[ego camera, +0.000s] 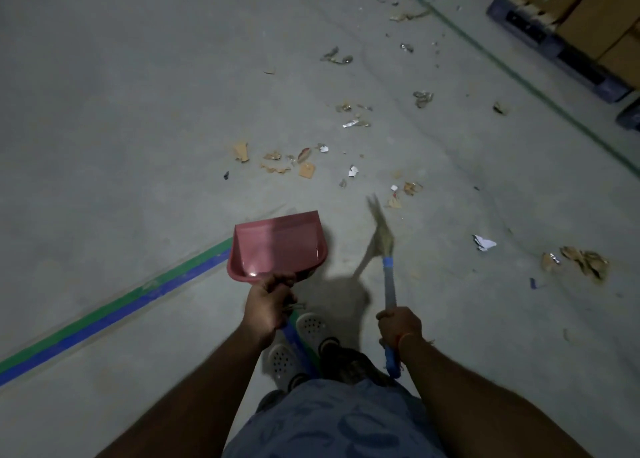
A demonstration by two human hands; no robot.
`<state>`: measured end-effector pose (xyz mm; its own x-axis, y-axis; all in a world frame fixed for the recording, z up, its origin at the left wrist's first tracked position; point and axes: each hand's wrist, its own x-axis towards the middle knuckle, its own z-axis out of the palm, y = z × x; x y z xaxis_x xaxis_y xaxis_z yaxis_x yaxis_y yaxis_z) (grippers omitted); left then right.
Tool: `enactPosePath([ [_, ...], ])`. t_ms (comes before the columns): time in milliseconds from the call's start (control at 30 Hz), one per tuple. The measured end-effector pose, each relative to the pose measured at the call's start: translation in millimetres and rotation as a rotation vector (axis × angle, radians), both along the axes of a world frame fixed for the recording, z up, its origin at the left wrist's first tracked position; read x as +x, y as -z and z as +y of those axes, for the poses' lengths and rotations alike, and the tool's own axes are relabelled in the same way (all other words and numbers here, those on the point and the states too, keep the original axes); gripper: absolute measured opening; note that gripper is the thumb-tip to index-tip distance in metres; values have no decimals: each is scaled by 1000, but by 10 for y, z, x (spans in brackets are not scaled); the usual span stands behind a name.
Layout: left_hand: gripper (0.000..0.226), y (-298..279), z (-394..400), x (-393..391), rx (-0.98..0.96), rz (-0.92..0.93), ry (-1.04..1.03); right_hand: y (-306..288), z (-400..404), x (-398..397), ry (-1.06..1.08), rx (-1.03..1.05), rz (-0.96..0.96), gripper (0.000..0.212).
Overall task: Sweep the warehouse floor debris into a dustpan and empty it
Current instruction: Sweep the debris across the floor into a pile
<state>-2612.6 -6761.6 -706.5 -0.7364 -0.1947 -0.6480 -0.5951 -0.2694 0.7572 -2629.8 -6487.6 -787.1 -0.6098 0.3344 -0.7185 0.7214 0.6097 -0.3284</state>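
Our left hand has its fingers curled tight around the handle of a pink dustpan, held out in front of our feet. Our right hand grips a short broom, its fingers wrapped round the handle and its bristles blurred. Debris, mostly torn paper and cardboard scraps, lies scattered on the grey floor ahead. Cardboard boxes sit on a pallet far right.

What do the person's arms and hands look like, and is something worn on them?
Both forearms are bare to the bottom edge of the picture: no sleeves and no gloves show. The left hand carries no ring, watch or band that can be seen. On the wrist below the right hand there is a thin orange thread band, with a loose end sticking out to the side.
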Motion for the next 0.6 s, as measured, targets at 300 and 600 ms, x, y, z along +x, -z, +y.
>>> enactPosePath([
  [300,24,-143,-138,123,46,49,-115,-105,-299,-27,-44,-63,139,20],
  [600,24,-298,-568,301,-32,151,-339,-300,-1084,-395,-592,-161,158,29],
])
